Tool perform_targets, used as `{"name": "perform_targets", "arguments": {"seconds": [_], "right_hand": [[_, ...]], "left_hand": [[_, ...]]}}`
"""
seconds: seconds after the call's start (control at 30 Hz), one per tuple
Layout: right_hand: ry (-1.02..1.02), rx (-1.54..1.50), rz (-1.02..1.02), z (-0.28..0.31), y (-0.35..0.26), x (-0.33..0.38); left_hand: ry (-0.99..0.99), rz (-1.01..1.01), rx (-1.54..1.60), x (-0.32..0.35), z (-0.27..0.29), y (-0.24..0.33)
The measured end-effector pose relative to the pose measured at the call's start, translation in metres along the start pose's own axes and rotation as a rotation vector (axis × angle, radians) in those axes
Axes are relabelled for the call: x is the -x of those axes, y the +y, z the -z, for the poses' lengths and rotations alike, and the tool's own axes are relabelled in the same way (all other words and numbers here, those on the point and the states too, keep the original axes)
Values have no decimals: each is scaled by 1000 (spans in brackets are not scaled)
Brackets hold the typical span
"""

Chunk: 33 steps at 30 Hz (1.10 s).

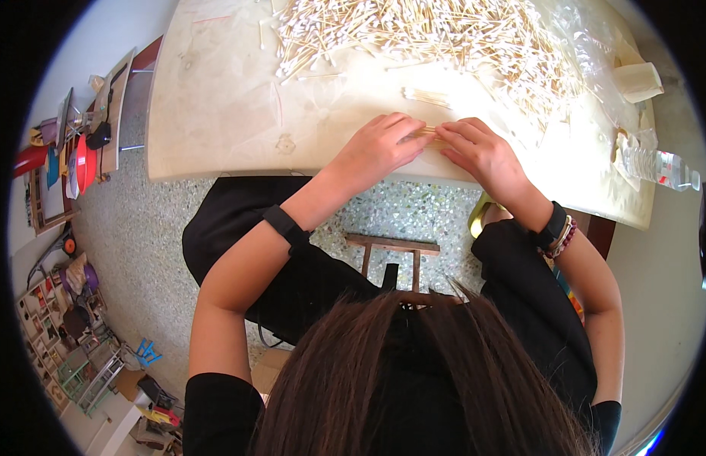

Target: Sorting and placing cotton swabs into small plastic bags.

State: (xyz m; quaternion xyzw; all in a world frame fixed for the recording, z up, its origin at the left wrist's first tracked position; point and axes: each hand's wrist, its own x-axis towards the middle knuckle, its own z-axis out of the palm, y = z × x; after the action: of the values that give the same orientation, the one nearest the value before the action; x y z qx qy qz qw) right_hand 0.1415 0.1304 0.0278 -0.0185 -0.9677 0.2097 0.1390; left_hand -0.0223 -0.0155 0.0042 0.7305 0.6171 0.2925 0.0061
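Observation:
Both my hands meet over the near edge of a pale table (216,114). My left hand (383,147) and my right hand (480,152) have their fingers closed around the two ends of a small bunch of cotton swabs (429,131). Only a short stretch of the thin sticks shows between the fingertips; the ends are hidden. Just beyond them lies a small row of cotton swabs (427,97), side by side on the table. Farther back spreads a large loose heap of cotton swabs (436,34) with white tips and pale sticks.
Clear plastic bags (592,45) lie at the right of the heap, near a cream paper roll (638,82). A clear plastic bottle (657,167) lies on its side at the right edge. A wooden stool (393,244) stands below the table; a cluttered shelf (53,330) is far left.

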Motion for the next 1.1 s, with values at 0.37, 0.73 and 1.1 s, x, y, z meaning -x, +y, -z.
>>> {"name": "perform_targets", "arguments": {"seconds": [0.37,0.73,1.1], "right_hand": [[-2,32,41,-1,5,3],[0,74,93,-2,6,2],[-17,-70,-10,-4,5,2]], "left_hand": [[55,86,139,-1,-2,1],[68,69,137,2,-4,4],[67,23,104,3,-5,2]]}}
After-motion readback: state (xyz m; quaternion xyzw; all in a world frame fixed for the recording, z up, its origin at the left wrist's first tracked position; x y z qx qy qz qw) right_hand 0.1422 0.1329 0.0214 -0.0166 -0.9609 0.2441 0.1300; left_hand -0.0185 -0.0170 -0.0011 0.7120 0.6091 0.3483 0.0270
